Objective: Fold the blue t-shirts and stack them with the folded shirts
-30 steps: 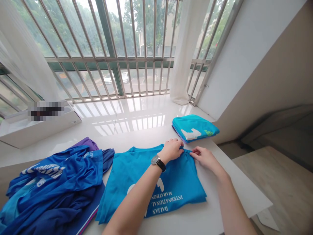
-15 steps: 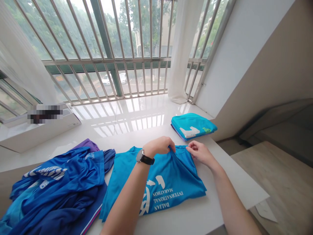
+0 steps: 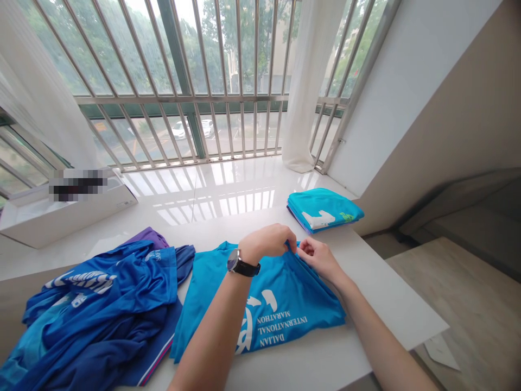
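**Bright-blue fabric shirt (image 3: 299,288) pinched up at its far edge**

It lies on the glossy white surface (image 3: 394,304), long axis running left to right, white lettering upside down, letter tops toward the wearer. The left hand (image 3: 269,243), nearly closed, pinches a raised fold; the right hand (image 3: 320,260), fingers curled, is beside it, its grip unclear. Beyond sits a folded turquoise stack (image 3: 325,206).

Glossy, smooth white tabletop (image 3: 260,217); soft cloth shirt (image 3: 211,277) with matt white lettering (image 3: 283,328).
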`<state>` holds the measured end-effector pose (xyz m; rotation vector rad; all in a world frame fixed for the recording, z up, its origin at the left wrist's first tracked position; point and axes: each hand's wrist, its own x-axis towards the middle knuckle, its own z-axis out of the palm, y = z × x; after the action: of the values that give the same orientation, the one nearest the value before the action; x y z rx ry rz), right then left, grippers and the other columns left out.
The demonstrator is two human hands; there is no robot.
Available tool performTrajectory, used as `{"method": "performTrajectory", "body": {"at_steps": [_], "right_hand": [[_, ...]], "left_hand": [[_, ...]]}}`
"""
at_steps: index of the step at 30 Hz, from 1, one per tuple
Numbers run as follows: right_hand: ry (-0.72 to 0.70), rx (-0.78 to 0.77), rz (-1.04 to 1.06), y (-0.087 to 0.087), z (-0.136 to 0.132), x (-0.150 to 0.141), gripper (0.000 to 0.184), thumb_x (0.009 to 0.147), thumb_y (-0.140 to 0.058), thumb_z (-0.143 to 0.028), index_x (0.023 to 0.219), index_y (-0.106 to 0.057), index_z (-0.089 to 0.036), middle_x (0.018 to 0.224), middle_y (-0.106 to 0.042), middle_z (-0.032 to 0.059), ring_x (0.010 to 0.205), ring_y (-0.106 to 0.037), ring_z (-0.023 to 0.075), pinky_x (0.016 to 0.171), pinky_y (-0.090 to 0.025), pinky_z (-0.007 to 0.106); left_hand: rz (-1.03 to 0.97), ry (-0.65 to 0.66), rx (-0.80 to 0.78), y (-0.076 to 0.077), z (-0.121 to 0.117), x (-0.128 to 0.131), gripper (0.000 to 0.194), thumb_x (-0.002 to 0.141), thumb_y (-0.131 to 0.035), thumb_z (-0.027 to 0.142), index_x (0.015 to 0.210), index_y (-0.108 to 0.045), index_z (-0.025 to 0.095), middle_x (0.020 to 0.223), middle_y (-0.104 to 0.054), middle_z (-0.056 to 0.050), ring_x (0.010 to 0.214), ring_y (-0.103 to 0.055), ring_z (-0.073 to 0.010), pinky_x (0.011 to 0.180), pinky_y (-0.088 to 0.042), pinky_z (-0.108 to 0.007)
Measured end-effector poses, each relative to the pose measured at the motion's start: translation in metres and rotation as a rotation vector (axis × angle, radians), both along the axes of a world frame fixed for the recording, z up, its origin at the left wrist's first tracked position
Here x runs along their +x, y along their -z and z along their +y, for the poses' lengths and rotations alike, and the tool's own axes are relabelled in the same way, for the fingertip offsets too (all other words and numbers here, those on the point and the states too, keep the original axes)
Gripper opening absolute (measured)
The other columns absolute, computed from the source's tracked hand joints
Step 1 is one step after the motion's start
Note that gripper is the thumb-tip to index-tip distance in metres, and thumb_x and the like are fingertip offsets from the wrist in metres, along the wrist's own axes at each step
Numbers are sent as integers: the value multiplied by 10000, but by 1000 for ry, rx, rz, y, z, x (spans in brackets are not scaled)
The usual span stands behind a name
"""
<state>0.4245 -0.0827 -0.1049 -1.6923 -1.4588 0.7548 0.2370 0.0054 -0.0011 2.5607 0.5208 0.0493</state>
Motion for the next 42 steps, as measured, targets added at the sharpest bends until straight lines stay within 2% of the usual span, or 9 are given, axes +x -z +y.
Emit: {"method": "performTrajectory", "body": {"at_steps": [7, 13, 18, 24, 30, 33, 36, 39, 42], "right_hand": [[-65, -170, 255, 2, 2, 13, 465, 776, -616, -654, 832, -601, -193, 656, -602, -15, 584, -538, 140, 526, -394, 245], [15, -304, 341, -13, -3, 21, 636, 788, -447, -811, 867, -589, -196, 607, -551, -25, 509, -503, 124, 455, -372, 232], [-49, -318, 195, -11, -5, 24, 551, 686, -665, -722, 784, -592, -184, 565, -482, -61, 478, -426, 99, 412, -335, 221], [-84, -149, -132, 3, -1, 34, 455, 769, -591, -620, 616, -566, -192, 557, -564, -8, 571, -507, 162, 525, -380, 272], [-40, -142, -358, 1, -4, 36, 430, 806, -550, -591, 610, -593, -210, 601, -657, 26, 605, -593, 214, 561, -399, 298], [-40, -133, -399, 5, -5, 39, 425, 803, -549, -597, 615, -595, -219, 612, -676, 33, 604, -609, 222, 568, -413, 305], [-21, -120, -413, 9, -4, 44, 404, 786, -564, -608, 663, -621, -228, 647, -696, 37, 635, -634, 236, 586, -445, 314], [29, -65, -460, 9, -3, 44, 354, 779, -586, -584, 795, -658, -238, 733, -716, 46, 672, -652, 245, 608, -476, 331], [100, 123, -535, 5, -1, 30, 366, 844, -517, -560, 935, -665, -238, 892, -727, 87, 777, -665, 271, 675, -508, 371]], "left_hand": [[-18, -68, 95, 12, -1, 17, 304, 816, -541, 89, 1028, -719, 215, 1004, -746, -41, 926, -673, -207, 807, -520, -273], [-162, -265, 98, 65, -1, 47, 380, 884, -523, 163, 1258, -546, 223, 1135, -704, -54, 1045, -651, -217, 885, -516, -308], [-202, -337, 58, 94, -4, 61, 359, 923, -522, 231, 1281, -496, 216, 1124, -703, -48, 1047, -653, -214, 883, -518, -310], [-204, -352, 82, 100, -7, 64, 318, 961, -471, 262, 1271, -507, 200, 1156, -689, -60, 1055, -648, -214, 915, -506, -323], [-216, -355, 152, 110, -9, 68, 278, 987, -438, 259, 1227, -554, 181, 1192, -665, -92, 1083, -631, -223, 977, -475, -355], [-160, -338, 175, 104, -12, 66, 304, 988, -442, 282, 1247, -548, 163, 1193, -655, -110, 1095, -622, -240, 967, -483, -372], [-119, -272, 273, 82, -21, 50, 404, 973, -489, 331, 1343, -478, 170, 1267, -607, -131, 1168, -578, -272, 991, -465, -416], [-126, -233, 383, 50, -36, 6, 398, 975, -495, 339, 1342, -477, 187, 1347, -552, -124, 1250, -517, -263, 1056, -412, -413], [-92, -322, 443, 30, -53, -59, 366, 979, -488, 365, 1282, -531, 166, 1377, -532, -136, 1313, -464, -263, 1097, -377, -397]]}}
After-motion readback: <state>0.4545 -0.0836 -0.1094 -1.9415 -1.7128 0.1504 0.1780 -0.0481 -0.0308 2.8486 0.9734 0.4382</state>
